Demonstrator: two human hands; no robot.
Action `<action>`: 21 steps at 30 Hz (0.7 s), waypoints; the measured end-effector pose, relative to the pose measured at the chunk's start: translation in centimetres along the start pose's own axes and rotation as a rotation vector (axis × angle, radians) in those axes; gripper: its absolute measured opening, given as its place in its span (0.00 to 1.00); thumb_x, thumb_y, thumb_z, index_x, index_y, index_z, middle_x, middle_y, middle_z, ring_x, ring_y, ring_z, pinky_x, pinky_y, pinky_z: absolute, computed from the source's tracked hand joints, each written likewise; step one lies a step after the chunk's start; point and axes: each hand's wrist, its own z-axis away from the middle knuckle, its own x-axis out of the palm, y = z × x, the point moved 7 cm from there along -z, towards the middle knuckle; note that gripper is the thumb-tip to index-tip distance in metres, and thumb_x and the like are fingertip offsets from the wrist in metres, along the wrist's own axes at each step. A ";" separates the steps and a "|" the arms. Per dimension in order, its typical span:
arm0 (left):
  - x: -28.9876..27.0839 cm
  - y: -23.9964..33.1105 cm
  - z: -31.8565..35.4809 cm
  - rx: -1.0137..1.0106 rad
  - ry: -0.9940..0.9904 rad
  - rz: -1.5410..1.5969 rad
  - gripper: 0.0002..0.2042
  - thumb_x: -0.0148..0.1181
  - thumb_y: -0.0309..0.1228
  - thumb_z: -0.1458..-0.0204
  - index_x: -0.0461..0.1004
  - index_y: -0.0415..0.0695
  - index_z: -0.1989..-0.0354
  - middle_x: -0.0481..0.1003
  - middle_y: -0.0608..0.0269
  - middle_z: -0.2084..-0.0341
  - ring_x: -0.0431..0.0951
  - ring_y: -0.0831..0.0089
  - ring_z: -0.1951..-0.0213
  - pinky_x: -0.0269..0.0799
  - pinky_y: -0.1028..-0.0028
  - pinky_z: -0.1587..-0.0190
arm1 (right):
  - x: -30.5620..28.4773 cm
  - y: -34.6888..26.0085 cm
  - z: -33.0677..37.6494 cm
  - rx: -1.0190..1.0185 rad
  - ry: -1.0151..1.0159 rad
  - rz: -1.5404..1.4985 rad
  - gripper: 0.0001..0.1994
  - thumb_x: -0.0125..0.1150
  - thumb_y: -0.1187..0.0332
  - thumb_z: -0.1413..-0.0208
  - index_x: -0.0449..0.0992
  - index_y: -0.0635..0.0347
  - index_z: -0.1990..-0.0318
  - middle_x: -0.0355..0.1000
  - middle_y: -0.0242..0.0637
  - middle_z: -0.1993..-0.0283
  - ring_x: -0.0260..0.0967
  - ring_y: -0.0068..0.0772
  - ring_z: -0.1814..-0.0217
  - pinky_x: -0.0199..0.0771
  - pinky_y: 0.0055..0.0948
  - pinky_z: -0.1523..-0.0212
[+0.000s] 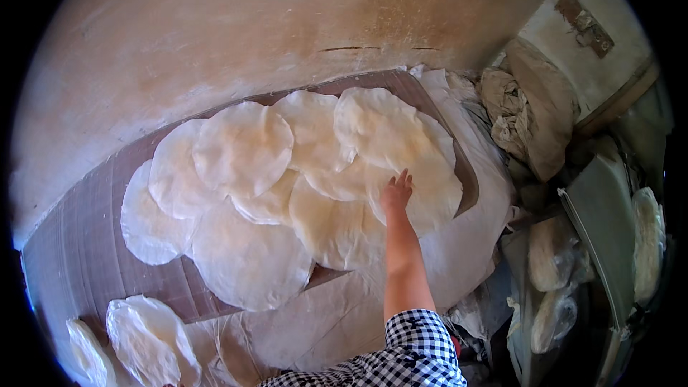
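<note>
My right hand (396,190) reaches out over the right part of a spread of large, thin, pale flatbreads. Its fingers are stretched out and somewhat apart, and nothing shows in them. Beneath the fingertips lies one round flatbread (426,197); whether they touch it I cannot tell. Behind that one, another flatbread (376,123) has a wavy edge. Several more overlap to the left, among them a rounded one (244,147) and a large one nearest me (251,258). They rest on a brown, lined mat (93,244). My left hand is out of sight.
A plastered wall (215,21) rises along the mat's far side. Bagged flatbreads (152,340) lie at the near left. Pale cloth (322,315) spreads in front. On the right are a crumpled brown sack (527,107), a dark green panel (598,222) and clear bags (555,251).
</note>
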 end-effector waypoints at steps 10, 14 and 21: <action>-4.1 3.0 0.8 -0.146 -0.023 0.018 0.23 0.53 0.45 0.54 0.68 0.31 0.70 0.67 0.39 0.67 0.63 0.47 0.58 0.57 0.55 0.51 | -13.0 1.6 -10.2 -0.258 0.452 -0.009 0.12 0.48 0.72 0.51 0.72 0.66 0.61 0.57 0.44 0.42 0.59 0.43 0.48 0.59 0.43 0.50; -4.3 3.4 1.0 -0.173 -0.033 0.020 0.21 0.53 0.43 0.54 0.68 0.31 0.70 0.67 0.40 0.66 0.63 0.47 0.58 0.56 0.56 0.51 | -8.1 -4.8 -8.4 -0.399 0.411 -0.064 0.14 0.49 0.70 0.52 0.70 0.67 0.58 0.57 0.47 0.42 0.59 0.45 0.45 0.59 0.43 0.48; -5.3 2.5 1.4 -0.211 -0.021 0.022 0.18 0.54 0.38 0.54 0.68 0.31 0.70 0.66 0.41 0.66 0.63 0.48 0.57 0.56 0.56 0.50 | 0.5 -11.0 -7.0 -0.454 0.233 0.047 0.16 0.45 0.68 0.48 0.65 0.62 0.52 0.56 0.54 0.42 0.53 0.54 0.40 0.58 0.53 0.48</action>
